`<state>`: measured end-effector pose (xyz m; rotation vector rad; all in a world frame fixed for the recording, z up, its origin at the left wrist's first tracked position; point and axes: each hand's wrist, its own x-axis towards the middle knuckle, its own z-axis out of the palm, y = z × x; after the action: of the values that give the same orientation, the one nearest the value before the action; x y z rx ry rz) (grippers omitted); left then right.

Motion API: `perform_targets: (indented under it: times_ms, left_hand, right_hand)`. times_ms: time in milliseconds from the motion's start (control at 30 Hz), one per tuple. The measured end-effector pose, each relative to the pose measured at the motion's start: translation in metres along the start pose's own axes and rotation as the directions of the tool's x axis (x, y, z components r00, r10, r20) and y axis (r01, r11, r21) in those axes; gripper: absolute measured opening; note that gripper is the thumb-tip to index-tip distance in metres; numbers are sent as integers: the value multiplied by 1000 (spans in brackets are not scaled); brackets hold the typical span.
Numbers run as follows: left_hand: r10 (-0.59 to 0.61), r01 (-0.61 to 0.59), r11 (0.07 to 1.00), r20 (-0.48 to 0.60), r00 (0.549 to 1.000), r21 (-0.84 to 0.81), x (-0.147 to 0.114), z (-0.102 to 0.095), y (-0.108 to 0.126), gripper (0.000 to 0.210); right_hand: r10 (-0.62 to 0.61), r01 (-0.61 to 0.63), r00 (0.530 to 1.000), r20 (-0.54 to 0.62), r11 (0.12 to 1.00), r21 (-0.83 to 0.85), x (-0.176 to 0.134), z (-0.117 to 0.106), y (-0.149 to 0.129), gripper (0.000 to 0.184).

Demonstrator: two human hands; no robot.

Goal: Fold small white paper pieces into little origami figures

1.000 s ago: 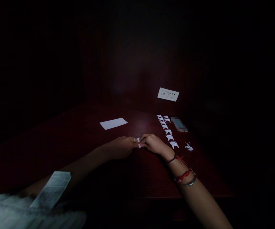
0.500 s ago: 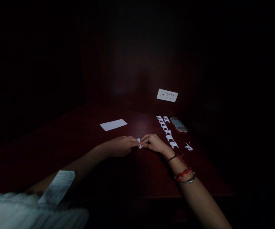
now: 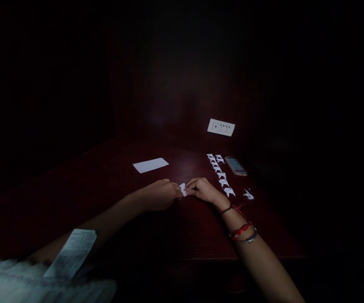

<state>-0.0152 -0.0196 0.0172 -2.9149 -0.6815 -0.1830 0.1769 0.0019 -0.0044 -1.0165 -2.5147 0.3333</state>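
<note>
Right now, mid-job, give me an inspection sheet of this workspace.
Surface: dark red table, dimly lit.
Work things: small white paper, in hand; blank-looking sheet, lying flat; folded papers, mostly in a row.
Clutter: phone and white scraps, right of the row.
Hands: left hand and right hand, fingers on the small white paper.
Cables: nothing seen.
Surroundings: wall socket beyond the table; the rest too dark to tell.
</note>
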Motion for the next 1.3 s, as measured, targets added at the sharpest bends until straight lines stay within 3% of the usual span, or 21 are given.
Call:
perform_targets:
  times_ms: [167,333,567,833,1067,1300]
  left_hand:
    - [29,-29,1000,-16,999,11,1,-2,-3,19]
    - [-25,25,1000,-93,995,4,0,3,-10,28]
    - [-29,27,990,-18,999,-139,-3,12,-14,32]
    - [3,-6,976,-14,1000,-217,-2,15,-17,35]
    - [24,-22,965,7,1000,-260,-3,15,-18,40]
    - [52,-41,975,46,998,-217,-2,21,-22,62]
  right_hand:
    - [-3,3,1000,-18,1000,16,-1,0,1,17]
    - [-17,20,999,-31,996,82,-4,-2,4,19]
    - [7,1,999,-46,986,165,-10,-2,20,27]
    - [-97,98,995,-18,995,38,-11,-8,14,18]
    - [-92,88,993,-79,995,-47,-7,0,12,20]
    - [-45,39,997,-65,995,-93,-1,8,13,17]
